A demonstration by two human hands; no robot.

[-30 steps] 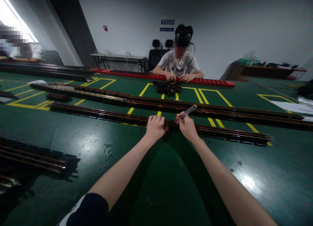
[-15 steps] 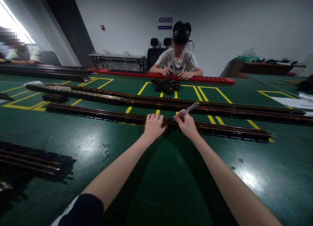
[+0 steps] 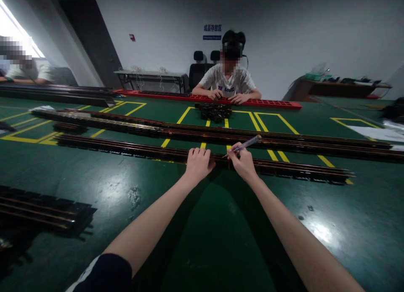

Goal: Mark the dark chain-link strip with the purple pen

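Note:
A long black strip with copper-coloured rails (image 3: 293, 169) lies across the green table in front of me. My left hand (image 3: 198, 163) is closed over its middle, fingers over the far edge and thumb on the near side. Just to the right, my right hand (image 3: 242, 160) grips a screwdriver (image 3: 248, 143) with a clear handle. The screwdriver is tilted, its handle up to the right and its thin tip down at the strip between my hands. Whether the tip touches the strip is too small to tell.
More railed strips (image 3: 315, 144) lie just beyond, and another stack (image 3: 38, 208) sits at near left. A heap of small black parts (image 3: 216, 112) is in front of a co-worker (image 3: 227, 79) behind a red slotted rail (image 3: 277, 103). White paper (image 3: 378, 133) lies at right.
The screwdriver handle has shifted slightly right and tilted lower, with my right hand moving a little. My left hand keeps its place on the strip. The co-worker's hand has dropped slightly.

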